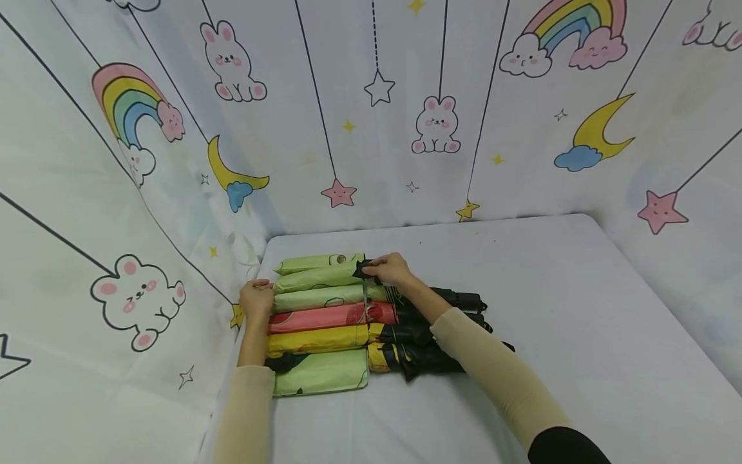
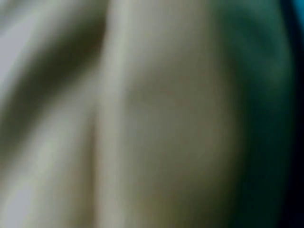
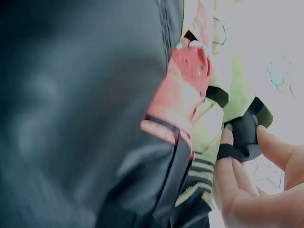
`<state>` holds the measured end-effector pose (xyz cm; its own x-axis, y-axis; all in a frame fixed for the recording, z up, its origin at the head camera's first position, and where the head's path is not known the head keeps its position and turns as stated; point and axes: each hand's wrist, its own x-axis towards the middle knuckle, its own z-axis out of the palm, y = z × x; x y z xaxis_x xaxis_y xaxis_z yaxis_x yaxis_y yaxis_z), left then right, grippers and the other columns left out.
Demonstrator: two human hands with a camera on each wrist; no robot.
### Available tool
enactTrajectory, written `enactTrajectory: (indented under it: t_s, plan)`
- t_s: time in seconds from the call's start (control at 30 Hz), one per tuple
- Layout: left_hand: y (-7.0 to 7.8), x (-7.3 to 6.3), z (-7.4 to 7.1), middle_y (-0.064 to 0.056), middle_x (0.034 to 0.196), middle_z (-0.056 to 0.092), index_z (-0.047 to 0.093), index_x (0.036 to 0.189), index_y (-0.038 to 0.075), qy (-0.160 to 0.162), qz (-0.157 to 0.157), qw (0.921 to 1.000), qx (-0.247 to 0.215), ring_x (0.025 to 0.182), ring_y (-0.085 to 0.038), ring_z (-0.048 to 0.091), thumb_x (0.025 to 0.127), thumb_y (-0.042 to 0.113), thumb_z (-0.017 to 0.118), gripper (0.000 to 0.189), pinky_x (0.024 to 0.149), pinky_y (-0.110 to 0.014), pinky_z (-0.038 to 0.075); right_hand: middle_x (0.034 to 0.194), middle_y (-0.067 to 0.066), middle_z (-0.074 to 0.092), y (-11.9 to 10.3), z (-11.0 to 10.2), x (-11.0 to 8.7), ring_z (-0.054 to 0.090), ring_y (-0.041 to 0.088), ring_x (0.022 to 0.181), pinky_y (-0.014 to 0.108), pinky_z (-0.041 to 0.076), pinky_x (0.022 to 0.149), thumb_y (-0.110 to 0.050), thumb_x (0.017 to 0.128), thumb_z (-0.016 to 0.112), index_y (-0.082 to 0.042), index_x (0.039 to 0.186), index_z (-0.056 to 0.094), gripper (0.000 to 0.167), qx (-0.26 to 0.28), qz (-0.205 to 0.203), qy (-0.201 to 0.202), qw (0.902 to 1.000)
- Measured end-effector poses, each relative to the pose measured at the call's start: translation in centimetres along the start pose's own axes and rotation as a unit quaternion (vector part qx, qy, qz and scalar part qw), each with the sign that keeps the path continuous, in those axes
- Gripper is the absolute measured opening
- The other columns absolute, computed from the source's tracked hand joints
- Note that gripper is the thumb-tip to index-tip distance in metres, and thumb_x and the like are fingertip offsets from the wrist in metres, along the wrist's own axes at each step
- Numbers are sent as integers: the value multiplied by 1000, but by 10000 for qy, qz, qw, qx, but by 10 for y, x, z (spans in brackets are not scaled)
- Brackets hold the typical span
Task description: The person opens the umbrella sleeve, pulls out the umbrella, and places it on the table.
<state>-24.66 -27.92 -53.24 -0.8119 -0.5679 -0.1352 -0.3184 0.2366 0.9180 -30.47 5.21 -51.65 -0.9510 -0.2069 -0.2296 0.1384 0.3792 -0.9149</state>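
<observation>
My right hand (image 1: 391,269) pinches the black end (image 3: 246,135) of a lime-green folded umbrella (image 1: 315,278) between thumb and fingers. My left hand (image 1: 257,299) is at the left ends of the row, touching the green ones there; its fingers are partly hidden. In the row lie another green umbrella (image 1: 315,262) behind, then a pale green one (image 1: 319,298), a red one (image 1: 324,318) and a yellow one (image 1: 319,339) in front. A flat lime-green bundle (image 1: 324,374) lies nearest. The left wrist view shows only blurred cloth.
Black bundles (image 1: 423,357) with yellow parts lie at the row's right, under my right forearm. The white-covered table (image 1: 556,303) extends to the right. A white curtain (image 1: 394,161) printed with rabbits and stars hangs behind and at the left.
</observation>
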Motion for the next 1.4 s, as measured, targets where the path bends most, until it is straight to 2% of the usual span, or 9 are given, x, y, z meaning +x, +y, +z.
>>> enactTrajectory:
  t_s: [0.2,0.4,0.57,0.73,0.97,1.07,1.2,1.33,1.4]
  plan:
    - [-3,1,0,-17,118,74,68,125,-2,233,36,9997,-34,99,-28,64,97,0,61,30,62,-20,46,127,18,70,0,3,-4,71,30,109,45,57,100,-26,97,78,-1,133,67,46,1046,285,12,9941]
    - [-3,3,-1,-15,116,75,67,126,-1,265,30,9992,-296,89,-20,63,97,-1,61,30,56,-19,47,124,16,73,-2,3,-10,77,28,99,41,60,95,-19,96,78,-10,127,75,33,1787,337,97,9833]
    - [-2,2,-1,-18,120,74,67,126,-1,273,4,9988,-416,84,-17,63,97,-1,62,29,56,-18,48,121,16,74,0,-1,-14,77,28,96,41,60,94,-19,95,80,-12,122,78,28,1886,305,169,9814]
    - [-1,0,1,-19,120,73,68,125,0,330,73,9977,-583,80,-13,63,95,0,67,30,58,-15,51,133,15,68,2,-8,-18,74,29,103,41,60,93,-20,96,79,-13,120,79,26,1813,326,304,9824]
    - [2,0,-1,-20,122,70,67,123,-2,456,189,9934,-1036,77,-7,65,93,-4,71,30,59,-14,52,140,19,63,3,-17,-22,73,38,107,42,59,97,-13,97,75,-5,126,75,29,2342,327,186,9715]
    - [1,2,-1,-20,120,70,66,122,-3,509,225,9903,-1277,79,-8,69,90,-8,73,34,59,-15,52,140,20,63,3,-22,-24,74,33,80,45,58,98,-10,98,75,-2,128,73,32,2471,307,160,9684]
    - [0,3,-1,-20,117,70,67,119,-4,618,285,9876,-1415,79,-14,71,86,-10,76,35,61,-18,54,139,18,65,4,-26,-25,52,23,54,48,59,90,-12,98,75,-4,126,75,30,2333,295,205,9717]
    - [-1,3,0,-19,116,70,67,120,-4,628,310,9868,-1459,88,-21,75,87,-10,76,35,67,-21,57,137,17,66,4,-31,-27,66,28,68,45,60,90,-13,97,76,-6,124,77,28,2363,393,257,9706]
    - [-2,4,0,-20,117,70,67,120,-4,637,296,9866,-1472,91,-24,75,87,-10,76,35,68,-21,58,136,18,66,4,-32,-28,74,31,83,42,61,90,-12,97,76,-5,124,76,28,2455,435,268,9680]
